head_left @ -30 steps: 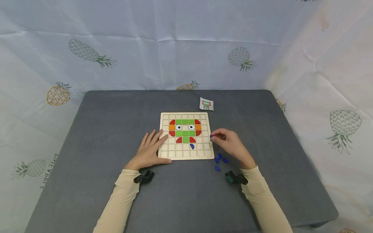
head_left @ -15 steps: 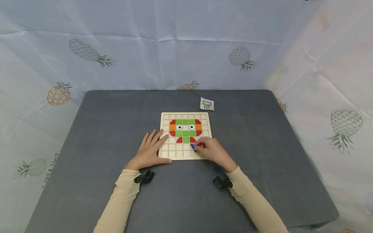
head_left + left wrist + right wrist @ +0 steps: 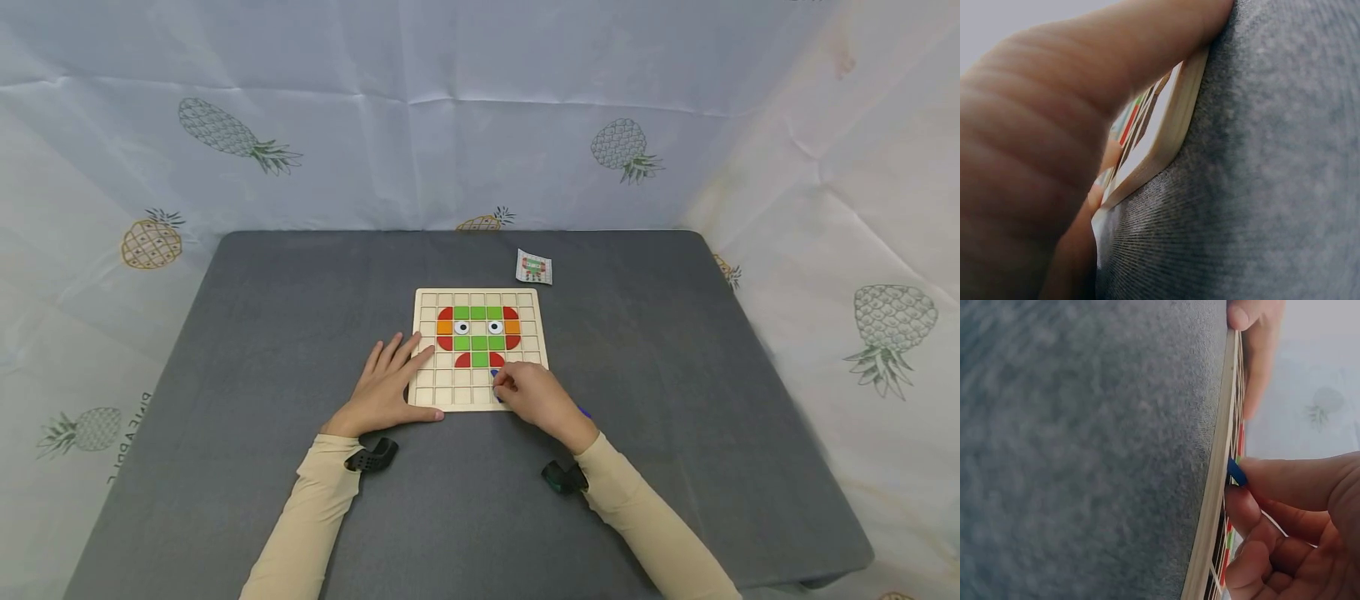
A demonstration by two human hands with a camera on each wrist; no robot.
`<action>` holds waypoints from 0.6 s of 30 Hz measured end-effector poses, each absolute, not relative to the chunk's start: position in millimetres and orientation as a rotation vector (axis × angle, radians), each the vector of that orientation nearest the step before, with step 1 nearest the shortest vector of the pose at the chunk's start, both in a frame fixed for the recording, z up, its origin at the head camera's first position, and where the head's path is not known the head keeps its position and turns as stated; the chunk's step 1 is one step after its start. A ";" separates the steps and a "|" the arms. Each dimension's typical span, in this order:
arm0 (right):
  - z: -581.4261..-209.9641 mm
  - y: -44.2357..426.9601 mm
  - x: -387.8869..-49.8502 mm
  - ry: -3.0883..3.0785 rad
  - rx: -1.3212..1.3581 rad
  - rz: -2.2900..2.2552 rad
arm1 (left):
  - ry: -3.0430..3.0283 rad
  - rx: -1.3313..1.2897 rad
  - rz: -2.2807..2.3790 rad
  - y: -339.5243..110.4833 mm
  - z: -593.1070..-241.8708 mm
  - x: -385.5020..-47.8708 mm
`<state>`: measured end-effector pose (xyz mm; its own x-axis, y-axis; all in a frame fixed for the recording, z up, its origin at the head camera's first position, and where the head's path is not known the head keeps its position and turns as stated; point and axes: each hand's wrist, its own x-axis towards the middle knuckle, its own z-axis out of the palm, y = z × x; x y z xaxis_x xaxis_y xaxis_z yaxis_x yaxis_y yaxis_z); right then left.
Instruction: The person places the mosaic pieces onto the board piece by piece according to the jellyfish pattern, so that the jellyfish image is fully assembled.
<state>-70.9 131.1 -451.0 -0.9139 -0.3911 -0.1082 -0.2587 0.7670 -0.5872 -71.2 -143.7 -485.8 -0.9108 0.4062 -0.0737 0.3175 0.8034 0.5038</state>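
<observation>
A wooden grid board (image 3: 442, 398) lies on the grey table, with red, green and orange tiles and two eye tiles set in it. My left hand (image 3: 381, 398) rests with spread fingers over its left edge, the thumb at the near edge. Over the board's lower right, my right hand (image 3: 536, 400) pinches a blue half-round piece (image 3: 1237, 472) between thumb and index finger. Part of another blue piece (image 3: 494, 373) shows on the board just above those fingertips. In the left wrist view, the thumb (image 3: 1166, 37) lies along the board's edge (image 3: 1172, 137).
A small printed card (image 3: 534, 267) lies behind the board, showing a similar pattern. One blue piece (image 3: 585, 412) peeks out beside the right wrist; any others there are hidden by the hand. Pineapple-print cloth hangs behind the table.
My right hand has moved left from beside the board to its lower right squares, carrying the blue piece, then slightly nearer the front edge. The left hand has stayed in place.
</observation>
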 end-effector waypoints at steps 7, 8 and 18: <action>-454.9 130.0 -69.4 2.807 -0.548 -0.825 | 2.815 0.571 0.739 -143.9 -485.6 -71.0; -455.2 130.4 -69.6 2.802 -0.543 -0.828 | 2.815 0.573 0.740 -143.8 -485.5 -71.0; -440.0 147.2 -74.6 2.659 -0.390 -0.971 | 2.813 0.581 0.736 -144.7 -486.5 -71.7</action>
<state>-74.6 147.2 -440.0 -0.9234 -0.3442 -0.1698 -0.1538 0.7373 -0.6579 -71.7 -144.7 -486.5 -0.9085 0.4120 -0.0696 0.3251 0.8016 0.5018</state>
